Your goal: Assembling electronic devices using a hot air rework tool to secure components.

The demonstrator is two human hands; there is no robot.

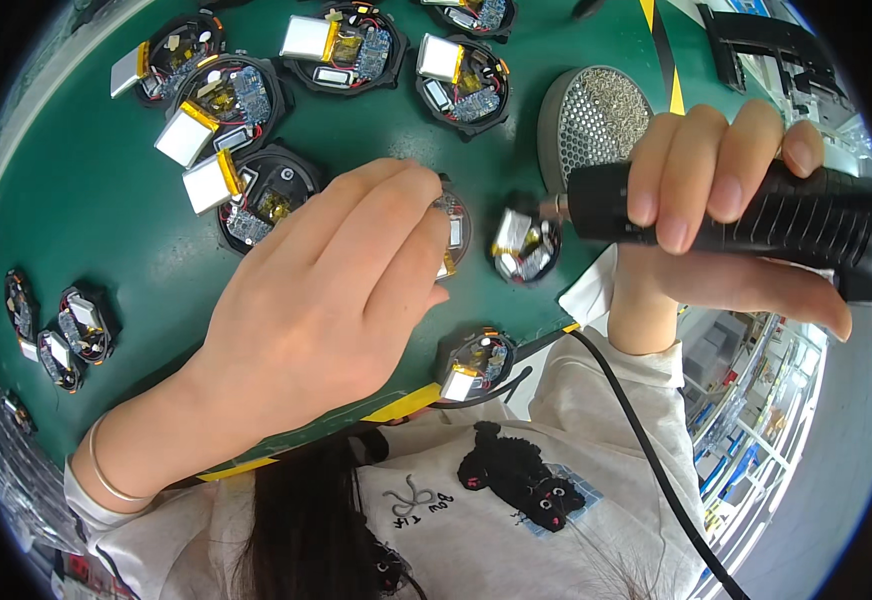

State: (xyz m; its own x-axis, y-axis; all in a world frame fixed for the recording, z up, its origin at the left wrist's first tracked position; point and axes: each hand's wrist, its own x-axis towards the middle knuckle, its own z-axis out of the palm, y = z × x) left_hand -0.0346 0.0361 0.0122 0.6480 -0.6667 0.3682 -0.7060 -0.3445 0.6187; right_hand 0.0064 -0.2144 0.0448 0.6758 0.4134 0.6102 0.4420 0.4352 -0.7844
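Fingers of the left hand [321,275] lie close together, curled over a unit [456,232], seemingly to steady it (their tips are hidden, so I cannot tell whether they grip). Those of the right hand [694,175] are clamped around the driver [756,237], its bit [554,207] aimed left, near a small unit [528,247] between both hands' fingers. The dish [548,130] stands just past the right fingers, probably for easy reach.

The person wears a loose off-white fabric top [426,550] with long cuffed sleeves [646,385]. A fluffy black cat print [516,480] with pink accents, a blue checked patch [578,490] and small dark lettering [418,505] decorate its front. A thin pale metal bangle [104,468] circles the left wrist [141,440].
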